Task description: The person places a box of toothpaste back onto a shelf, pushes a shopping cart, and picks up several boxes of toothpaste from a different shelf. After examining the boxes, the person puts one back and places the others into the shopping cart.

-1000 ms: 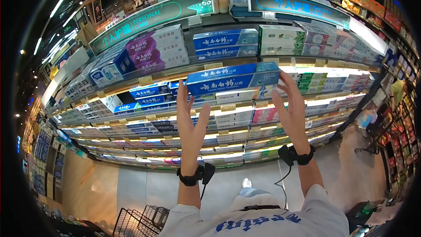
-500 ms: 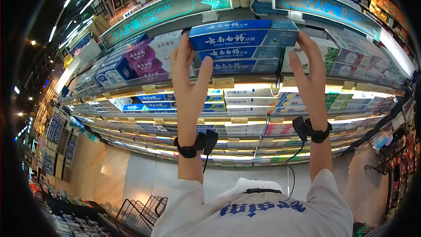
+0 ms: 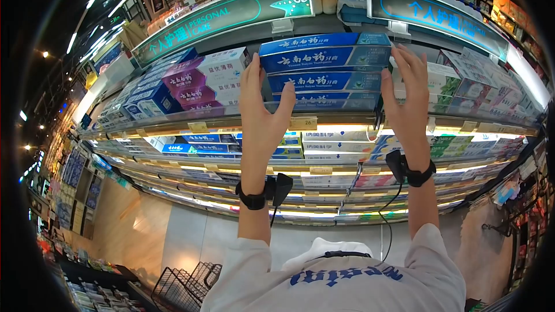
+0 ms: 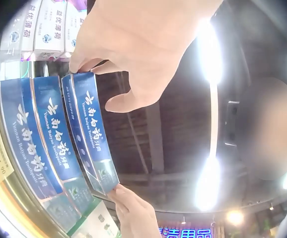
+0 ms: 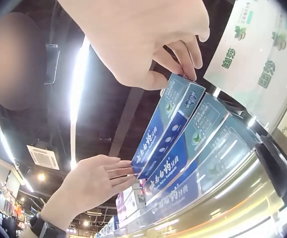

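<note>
A blue box of Yunnan Baiyao toothpaste (image 3: 324, 59) lies across the top of a stack of matching toothpaste boxes (image 3: 335, 82) on the upper shelf. My left hand (image 3: 261, 118) touches its left end with nearly straight fingertips, the thumb apart in front. At the opposite end, the fingertips of my right hand (image 3: 409, 92) rest against the box, with the thumb close to its front corner. The left wrist view has the top box (image 4: 90, 124) level with the boxes under it. Seen from the right wrist, the box (image 5: 166, 121) sits between both hands' fingertips.
Purple and white toothpaste boxes (image 3: 193, 86) stand left of the stack, and green and white cartons (image 3: 442, 78) stand to its right. A clear shelf lip with price tags (image 3: 303, 122) runs along the front. A wire basket (image 3: 185, 283) is on the floor behind.
Both hands have raised the toothpaste box from in front of the shelf edge up and over the stack. It has then come down onto the boxes below.
</note>
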`<state>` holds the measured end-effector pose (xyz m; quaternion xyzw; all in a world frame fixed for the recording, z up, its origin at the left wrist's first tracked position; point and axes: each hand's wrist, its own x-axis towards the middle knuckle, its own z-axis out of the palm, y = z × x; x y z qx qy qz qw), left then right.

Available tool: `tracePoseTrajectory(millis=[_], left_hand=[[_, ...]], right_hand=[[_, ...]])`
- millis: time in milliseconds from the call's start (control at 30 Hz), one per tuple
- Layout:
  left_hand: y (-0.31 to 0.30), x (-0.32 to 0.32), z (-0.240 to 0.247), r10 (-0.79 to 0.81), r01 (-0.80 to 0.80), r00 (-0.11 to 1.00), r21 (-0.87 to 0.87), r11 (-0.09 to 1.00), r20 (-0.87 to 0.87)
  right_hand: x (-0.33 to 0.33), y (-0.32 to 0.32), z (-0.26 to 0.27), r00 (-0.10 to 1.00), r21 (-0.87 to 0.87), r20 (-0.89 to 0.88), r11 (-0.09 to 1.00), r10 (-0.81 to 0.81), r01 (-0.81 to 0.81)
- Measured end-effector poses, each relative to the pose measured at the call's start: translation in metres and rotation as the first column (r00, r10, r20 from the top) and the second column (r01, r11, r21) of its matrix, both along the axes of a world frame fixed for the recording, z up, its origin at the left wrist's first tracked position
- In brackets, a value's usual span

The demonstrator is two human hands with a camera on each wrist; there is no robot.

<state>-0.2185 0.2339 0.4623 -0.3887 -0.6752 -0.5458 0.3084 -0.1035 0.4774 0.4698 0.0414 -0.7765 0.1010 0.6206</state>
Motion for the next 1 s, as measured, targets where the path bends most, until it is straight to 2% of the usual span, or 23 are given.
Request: tracePoseTrajectory(millis=[67, 167, 500, 667, 1000], left_hand=[[-0.001, 0.001, 0.000, -0.028, 0.030, 0.994, -0.009, 1.000, 0.102], [-0.001, 0.005, 0.003, -0.014, 0.017, 0.993, -0.027, 0.999, 0.121], [0.001, 0.004, -0.003, -0.039, 0.040, 0.998, -0.024, 0.999, 0.052], [0.000, 0.001, -0.005, -0.116, 0.115, 0.992, 0.024, 0.993, 0.044], [-0.001, 0.004, -0.002, -0.080, 0.081, 0.996, -0.004, 0.997, 0.046]], right_hand=[[-0.001, -0.002, 0.001, 0.999, 0.015, 0.006, 0.999, -0.033, 0.033], [-0.003, -0.002, -0.005, 0.997, 0.007, 0.037, 0.998, -0.060, 0.060], [-0.007, -0.004, -0.010, 0.996, -0.013, 0.037, 0.997, -0.081, 0.081], [-0.011, -0.001, -0.013, 0.997, -0.012, 0.036, 0.997, -0.073, 0.074], [-0.012, -0.003, -0.014, 0.996, -0.019, 0.045, 0.996, -0.082, 0.083]])
